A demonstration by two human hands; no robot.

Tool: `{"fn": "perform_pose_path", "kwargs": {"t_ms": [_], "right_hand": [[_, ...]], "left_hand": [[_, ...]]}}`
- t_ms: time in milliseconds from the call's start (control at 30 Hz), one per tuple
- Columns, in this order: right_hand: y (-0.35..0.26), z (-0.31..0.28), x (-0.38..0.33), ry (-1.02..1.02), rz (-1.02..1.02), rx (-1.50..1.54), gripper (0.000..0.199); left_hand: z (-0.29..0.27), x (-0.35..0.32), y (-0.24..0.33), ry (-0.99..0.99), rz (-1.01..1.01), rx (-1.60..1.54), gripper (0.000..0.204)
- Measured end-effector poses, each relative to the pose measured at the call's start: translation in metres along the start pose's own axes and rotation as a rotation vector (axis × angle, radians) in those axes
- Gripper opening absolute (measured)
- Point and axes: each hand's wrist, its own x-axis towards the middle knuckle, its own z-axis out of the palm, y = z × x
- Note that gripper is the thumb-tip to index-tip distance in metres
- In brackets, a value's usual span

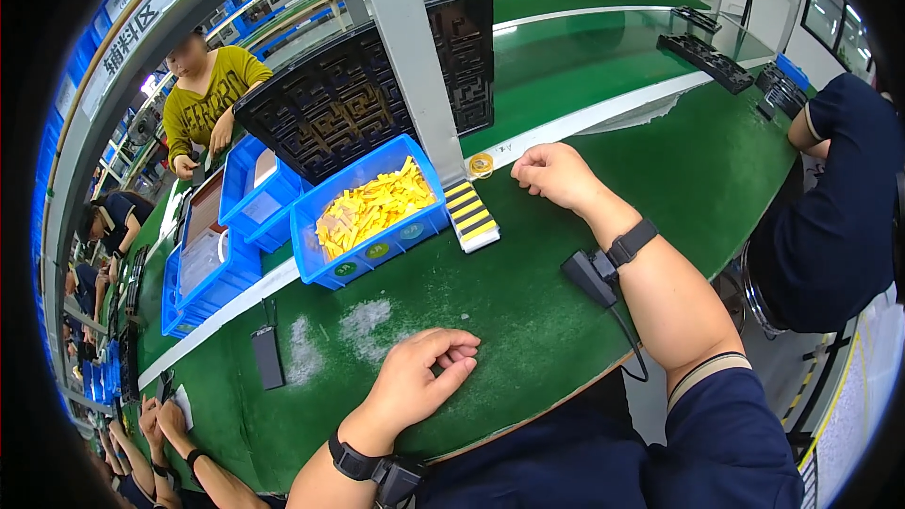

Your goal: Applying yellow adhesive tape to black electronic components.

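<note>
My left hand (418, 379) rests on the green table (528, 302) near its front edge, fingers curled loosely with nothing in them. My right hand (554, 175) lies further back on the table, fingers curled under, holding nothing that shows. It is close to a small roll of yellowish tape (481, 166) and a yellow-and-black striped block (470, 215). A blue bin (370, 251) full of small yellow parts (375, 208) sits left of the right hand. Both wrists wear black straps with a small device.
Black plastic trays (377, 85) lean against a grey post (410, 57) behind the bin. More blue bins (212, 264) stand to the left. A dark flat piece (268, 356) lies on the table. Other people work at the left, far left and right edges.
</note>
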Motion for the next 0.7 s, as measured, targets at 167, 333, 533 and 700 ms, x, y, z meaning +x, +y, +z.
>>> {"fn": "perform_pose_path", "kwargs": {"t_ms": [167, 333, 533, 700], "right_hand": [[-0.0061, -0.0008, -0.0019, -0.015, 0.017, 0.063, 0.016], [-0.0063, 0.0001, -0.0020, -0.006, 0.013, 0.080, 0.015], [-0.0061, -0.0007, -0.0027, -0.050, 0.003, 0.082, 0.017], [-0.0056, 0.0009, -0.0029, -0.052, -0.012, 0.095, 0.016]], "left_hand": [[0.0004, 0.0001, 0.0004, -0.002, -0.002, -0.003, 0.021], [0.0002, 0.0000, 0.0008, -0.005, -0.005, -0.010, 0.021], [-0.0004, 0.0003, 0.0023, -0.011, -0.015, -0.008, 0.021], [-0.0005, -0.0001, 0.0002, -0.020, -0.005, -0.006, 0.021]]}}
